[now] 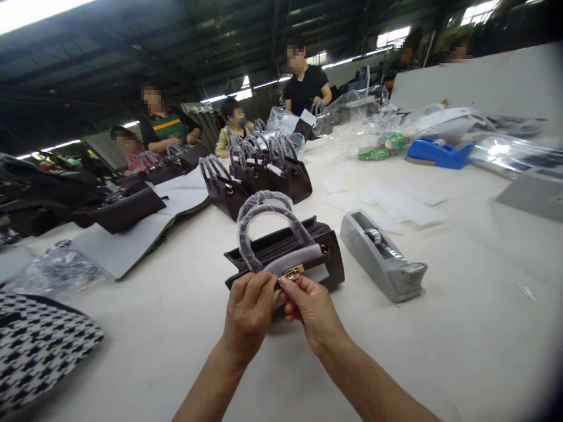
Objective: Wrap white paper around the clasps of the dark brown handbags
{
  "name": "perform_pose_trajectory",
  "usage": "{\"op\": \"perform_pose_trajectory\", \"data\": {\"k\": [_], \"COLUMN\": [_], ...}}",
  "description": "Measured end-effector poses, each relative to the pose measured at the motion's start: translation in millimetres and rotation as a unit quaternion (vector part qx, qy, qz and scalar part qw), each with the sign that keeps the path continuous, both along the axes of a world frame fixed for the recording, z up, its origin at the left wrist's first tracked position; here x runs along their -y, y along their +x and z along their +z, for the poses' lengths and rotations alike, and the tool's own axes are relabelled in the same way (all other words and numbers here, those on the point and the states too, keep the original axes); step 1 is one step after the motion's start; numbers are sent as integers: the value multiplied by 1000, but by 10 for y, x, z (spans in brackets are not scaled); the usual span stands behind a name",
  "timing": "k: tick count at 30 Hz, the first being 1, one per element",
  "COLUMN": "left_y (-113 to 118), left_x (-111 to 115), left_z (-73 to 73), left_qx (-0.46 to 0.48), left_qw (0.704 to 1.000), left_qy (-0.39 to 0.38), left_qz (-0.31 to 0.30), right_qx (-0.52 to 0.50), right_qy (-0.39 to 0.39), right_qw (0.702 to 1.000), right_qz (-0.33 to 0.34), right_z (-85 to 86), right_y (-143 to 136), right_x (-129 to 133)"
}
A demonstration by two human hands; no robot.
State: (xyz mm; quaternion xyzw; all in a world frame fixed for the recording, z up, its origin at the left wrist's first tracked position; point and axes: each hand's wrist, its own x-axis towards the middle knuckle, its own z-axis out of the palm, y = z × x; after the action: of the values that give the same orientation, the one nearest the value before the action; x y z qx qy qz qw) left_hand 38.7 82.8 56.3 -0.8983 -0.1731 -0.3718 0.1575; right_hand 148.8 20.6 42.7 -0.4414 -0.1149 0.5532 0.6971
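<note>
Both hands meet at the front of a dark brown handbag that stands on the white desk, approx. in the middle of the view. Left hand is closed around the lower front edge of the bag, its grip narrow, fingers curled onto the flap. Right hand pinches the small gold clasp between thumb and forefinger, so its grip is closed on that clasp. A strip of pale wrapping paper lies across the bag front, just behind the clasp. The two handles of the bag stand upright and are wrapped in clear bubble film.

Just to the right of the bag a grey tape dispenser lies on the desk, near but not touching. Behind the bag, further away, a row of similar brown bags w/ wrapped handles stands together. Some white paper sheets lie flat beyond the dispenser, and a blue tape dispenser sits at the far right beside crumpled clear plastic bags. At the bottom left corner a black-and-white houndstooth cloth is seen, w/ a crumpled plastic bag above it.

Several other persons sit or stand at the far side of the desk, w/ more bags in front of them; what their hands do is too small to tell
</note>
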Motion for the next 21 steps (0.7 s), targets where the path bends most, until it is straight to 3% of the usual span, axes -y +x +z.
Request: {"op": "perform_pose_trajectory", "data": {"k": [5,8,12,16,21], "left_y": [2,15,44,30,-49], "left_x": [13,24,34,31,-94], "left_z": [-6,32,80,84,-132], "left_qx": [-14,-13,-15,6,2], "left_qw": [1000,1000,999,1000,997], "left_qy": [-13,-23,-34,-16,79], "left_qz": [-2,5,3,-4,0], "right_qx": [88,246,504,645,761], "right_qy": [12,-1,55,121,142], "right_qw": [995,969,854,743,606], "right_qz": [33,16,-113,-132,-186], "right_z": [-60,-65,-4,40,-111], "right_y": [23,85,188,217,186], "right_x": [106,206,233,140,-25]}}
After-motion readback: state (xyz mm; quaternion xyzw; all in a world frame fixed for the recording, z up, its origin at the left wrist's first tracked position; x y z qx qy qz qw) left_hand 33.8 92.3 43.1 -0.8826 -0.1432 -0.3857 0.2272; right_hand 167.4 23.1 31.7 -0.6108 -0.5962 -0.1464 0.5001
